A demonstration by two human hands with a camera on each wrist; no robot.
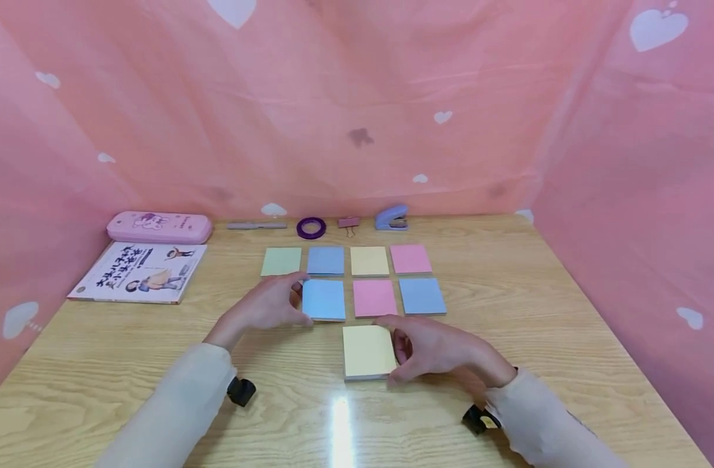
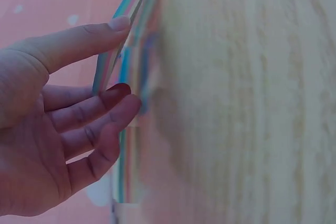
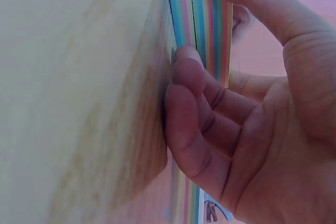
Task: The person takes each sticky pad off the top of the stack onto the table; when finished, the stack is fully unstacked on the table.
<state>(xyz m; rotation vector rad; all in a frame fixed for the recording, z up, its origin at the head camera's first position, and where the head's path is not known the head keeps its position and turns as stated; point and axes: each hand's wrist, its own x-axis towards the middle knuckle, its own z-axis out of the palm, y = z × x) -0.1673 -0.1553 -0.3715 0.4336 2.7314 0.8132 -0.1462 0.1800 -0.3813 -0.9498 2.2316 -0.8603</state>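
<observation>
My left hand pinches a blue-topped sticky note pad by its left side, thumb at the near edge and a finger at the far edge. The left wrist view shows that pad tilted, with layered coloured edges. In front of me, my right hand grips the right side of a yellow-topped stack of sticky note pads. From the right wrist, this stack shows striped edges and a seam between pads. Beside the blue pad lie a pink pad and another blue pad.
Behind them is a row of green, blue, yellow and pink pads. Along the back stand a pen, purple tape roll, binder clip and stapler. A pencil case and book lie left.
</observation>
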